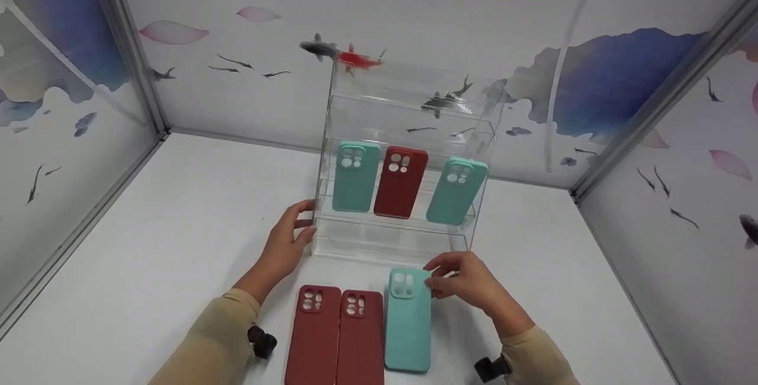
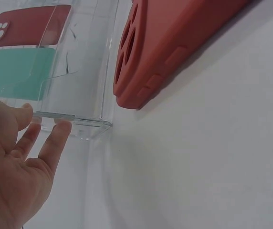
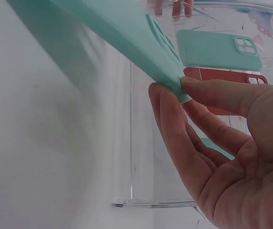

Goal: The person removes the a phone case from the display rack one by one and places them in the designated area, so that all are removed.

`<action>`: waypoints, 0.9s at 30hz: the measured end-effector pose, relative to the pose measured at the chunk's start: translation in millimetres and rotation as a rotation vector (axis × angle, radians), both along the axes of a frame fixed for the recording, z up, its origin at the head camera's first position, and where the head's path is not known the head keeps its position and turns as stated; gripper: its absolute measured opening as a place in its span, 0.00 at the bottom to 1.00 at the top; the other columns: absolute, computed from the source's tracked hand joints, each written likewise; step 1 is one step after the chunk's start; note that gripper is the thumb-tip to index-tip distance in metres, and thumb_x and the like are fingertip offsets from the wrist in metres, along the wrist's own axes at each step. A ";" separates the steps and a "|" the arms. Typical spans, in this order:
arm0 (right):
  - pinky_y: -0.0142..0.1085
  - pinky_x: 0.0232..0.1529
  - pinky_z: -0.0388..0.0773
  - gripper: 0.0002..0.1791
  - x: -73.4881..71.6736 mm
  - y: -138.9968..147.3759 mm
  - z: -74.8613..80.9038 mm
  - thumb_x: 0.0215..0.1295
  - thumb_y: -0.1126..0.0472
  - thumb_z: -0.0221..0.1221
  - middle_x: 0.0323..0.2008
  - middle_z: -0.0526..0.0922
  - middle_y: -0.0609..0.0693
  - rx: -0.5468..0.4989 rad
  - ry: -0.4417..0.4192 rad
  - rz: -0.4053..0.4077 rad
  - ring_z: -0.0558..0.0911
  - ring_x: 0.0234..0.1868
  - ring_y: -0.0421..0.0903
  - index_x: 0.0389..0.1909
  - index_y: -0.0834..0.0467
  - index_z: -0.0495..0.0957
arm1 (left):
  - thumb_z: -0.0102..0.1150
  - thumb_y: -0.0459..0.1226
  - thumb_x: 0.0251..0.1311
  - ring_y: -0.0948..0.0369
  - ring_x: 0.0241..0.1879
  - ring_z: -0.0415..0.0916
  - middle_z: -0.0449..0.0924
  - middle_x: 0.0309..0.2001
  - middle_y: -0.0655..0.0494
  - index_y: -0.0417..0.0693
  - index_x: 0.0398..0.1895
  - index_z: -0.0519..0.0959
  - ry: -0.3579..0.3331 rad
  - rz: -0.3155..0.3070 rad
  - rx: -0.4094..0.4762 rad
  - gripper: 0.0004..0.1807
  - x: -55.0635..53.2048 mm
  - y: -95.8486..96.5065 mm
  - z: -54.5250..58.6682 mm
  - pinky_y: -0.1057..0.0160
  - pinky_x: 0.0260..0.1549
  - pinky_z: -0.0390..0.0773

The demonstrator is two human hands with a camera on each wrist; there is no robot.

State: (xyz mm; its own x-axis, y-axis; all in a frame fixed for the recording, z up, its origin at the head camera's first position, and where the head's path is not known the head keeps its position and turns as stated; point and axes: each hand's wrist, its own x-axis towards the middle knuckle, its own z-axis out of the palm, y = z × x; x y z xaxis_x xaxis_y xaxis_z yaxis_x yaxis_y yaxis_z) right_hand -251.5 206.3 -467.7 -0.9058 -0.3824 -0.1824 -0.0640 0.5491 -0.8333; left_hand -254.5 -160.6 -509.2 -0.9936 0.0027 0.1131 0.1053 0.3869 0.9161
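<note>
My right hand [image 1: 465,278] pinches a teal phone case [image 1: 408,329] at its upper right corner, thumb on one face and fingertips on the other. In the right wrist view this case [image 3: 122,38] tilts up off the white surface. My left hand [image 1: 290,240] holds the left side edge of a clear tiered display stand [image 1: 385,243], with thumb and fingers about the panel in the left wrist view. On one tier lean a teal case [image 1: 356,186], a red case [image 1: 402,186] and another teal case [image 1: 456,198].
Two red phone cases [image 1: 314,337] [image 1: 361,337] lie side by side in front of the stand, left of the held case. White table [image 1: 195,195] extends on both sides. Printed wall panels [image 1: 237,95] enclose the back and sides.
</note>
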 end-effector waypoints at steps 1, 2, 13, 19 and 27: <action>0.41 0.39 0.91 0.13 0.4 0.1 -2.3 0.65 0.63 0.69 0.36 0.87 0.55 0.006 -0.008 0.002 0.90 0.33 0.48 0.48 0.62 0.85 | 0.52 0.36 0.78 0.49 0.71 0.71 0.63 0.76 0.50 0.53 0.79 0.58 0.001 0.000 0.001 0.30 -0.2 0.1 0.2 0.47 0.70 0.74; 0.41 0.38 0.91 0.13 0.9 0.2 -4.3 0.65 0.62 0.69 0.36 0.87 0.55 0.012 -0.017 0.003 0.89 0.33 0.47 0.48 0.62 0.85 | 0.52 0.36 0.78 0.49 0.71 0.71 0.63 0.76 0.50 0.53 0.79 0.58 0.002 0.000 0.002 0.30 -0.4 0.2 0.3 0.47 0.70 0.75; 0.40 0.39 0.91 0.13 9.3 1.0 -23.3 0.64 0.61 0.69 0.36 0.86 0.53 0.023 -0.061 0.009 0.88 0.34 0.44 0.48 0.62 0.86 | 0.52 0.36 0.78 0.48 0.71 0.70 0.63 0.77 0.51 0.54 0.79 0.58 0.002 0.002 0.005 0.30 0.2 0.4 -0.1 0.45 0.71 0.73; 0.39 0.38 0.91 0.14 12.1 0.9 -31.1 0.63 0.61 0.70 0.36 0.86 0.53 0.024 -0.067 -0.019 0.87 0.34 0.44 0.47 0.61 0.86 | 0.52 0.37 0.78 0.50 0.72 0.70 0.62 0.77 0.52 0.55 0.79 0.58 -0.007 -0.001 0.005 0.30 1.5 0.5 1.1 0.46 0.71 0.73; 0.39 0.38 0.91 0.13 14.7 -0.2 -36.2 0.63 0.60 0.70 0.35 0.86 0.51 0.053 -0.065 -0.039 0.86 0.34 0.43 0.47 0.60 0.87 | 0.52 0.36 0.78 0.49 0.71 0.70 0.63 0.77 0.52 0.55 0.79 0.58 0.007 0.002 -0.005 0.30 1.7 1.1 -0.8 0.49 0.69 0.76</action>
State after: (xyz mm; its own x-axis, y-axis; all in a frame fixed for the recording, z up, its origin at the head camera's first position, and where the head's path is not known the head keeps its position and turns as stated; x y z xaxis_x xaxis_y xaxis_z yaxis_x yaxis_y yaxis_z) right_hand -236.8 206.1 -503.9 -0.9053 -0.3354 -0.2606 0.0117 0.5936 -0.8047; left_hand -252.8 -159.5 -510.0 -0.9928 0.0015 0.1198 0.1108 0.3915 0.9135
